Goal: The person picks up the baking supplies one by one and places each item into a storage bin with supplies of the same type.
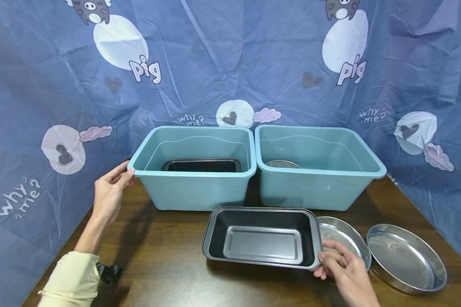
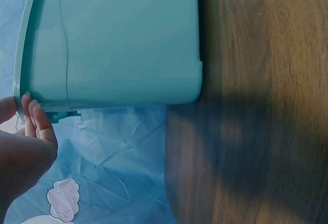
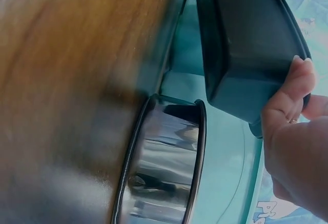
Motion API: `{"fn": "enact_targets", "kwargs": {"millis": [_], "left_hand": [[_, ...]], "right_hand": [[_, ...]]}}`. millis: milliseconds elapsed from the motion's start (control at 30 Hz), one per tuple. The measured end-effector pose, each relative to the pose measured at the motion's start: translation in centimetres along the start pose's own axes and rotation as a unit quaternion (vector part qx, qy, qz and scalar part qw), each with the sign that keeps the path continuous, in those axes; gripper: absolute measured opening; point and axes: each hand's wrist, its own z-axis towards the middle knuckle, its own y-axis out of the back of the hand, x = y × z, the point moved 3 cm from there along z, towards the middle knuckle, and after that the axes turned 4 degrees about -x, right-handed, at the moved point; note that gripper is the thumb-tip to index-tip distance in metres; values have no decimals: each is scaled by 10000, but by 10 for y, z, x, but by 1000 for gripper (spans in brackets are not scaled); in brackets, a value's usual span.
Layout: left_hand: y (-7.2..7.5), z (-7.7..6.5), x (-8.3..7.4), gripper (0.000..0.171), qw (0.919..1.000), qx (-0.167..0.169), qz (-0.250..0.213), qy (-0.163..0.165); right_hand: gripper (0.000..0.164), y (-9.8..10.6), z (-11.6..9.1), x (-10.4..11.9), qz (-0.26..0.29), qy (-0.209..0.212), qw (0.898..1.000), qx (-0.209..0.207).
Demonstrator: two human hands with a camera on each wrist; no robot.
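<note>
My left hand (image 1: 110, 192) pinches the left rim corner of the left teal bin (image 1: 194, 192), thumb on one side of the lip and fingers under it in the left wrist view. Inside that bin lies a dark loaf pan (image 1: 202, 165). A second loaf pan (image 1: 263, 245), dark with a lighter raised rectangle in its base, is held by its right rim in my right hand (image 1: 343, 268). It hangs over the table in front of the bins, and its dark outer side (image 3: 251, 44) shows in the right wrist view.
The right teal bin (image 1: 311, 189) stands beside the left one, a round metal pan (image 1: 282, 164) partly visible inside. Two round metal pans (image 1: 407, 258) lie at the right on the wooden table (image 1: 165, 273); the held pan and right hand partly cover one. A blue printed cloth (image 1: 223, 51) hangs behind.
</note>
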Motion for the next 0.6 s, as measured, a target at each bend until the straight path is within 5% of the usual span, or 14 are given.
{"fn": "enact_targets", "kwargs": {"millis": [600], "left_hand": [[-1,1,1,46,9999,-46,135,-66]], "right_hand": [[42,5,3,13,1279,146,9913,270]]}}
